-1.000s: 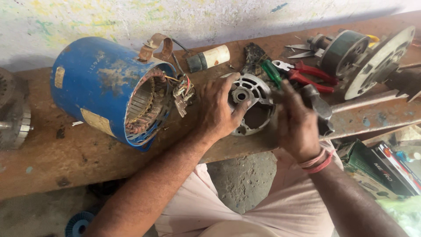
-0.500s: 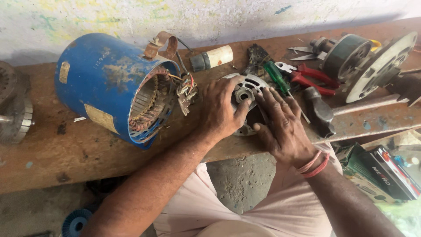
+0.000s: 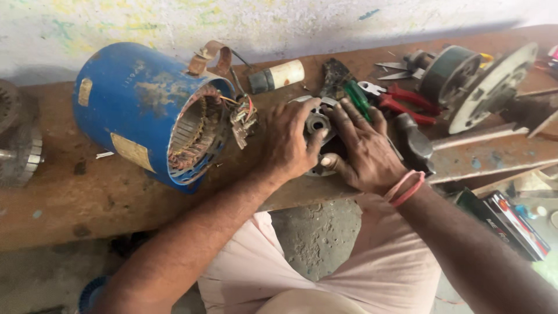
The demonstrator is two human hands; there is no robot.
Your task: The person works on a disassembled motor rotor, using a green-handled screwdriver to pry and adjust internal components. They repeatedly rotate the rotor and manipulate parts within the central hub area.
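The table (image 3: 87,203) is seen as rough, worn wood, stained matt. The motor housing (image 3: 131,99) is painted blue metal, chipped and dull. The end cover (image 3: 317,125) is bare grey metal. Glossy red plastic is noted on the pliers (image 3: 407,102).

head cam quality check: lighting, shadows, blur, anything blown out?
Head view: soft, even daylight, no hard shadows; wall at top pale and washed out; left hand, right hand and the metal end cover under them are sharp; blue motor housing is crisp; edges slightly softer, mild wide-angle bend in the bench.
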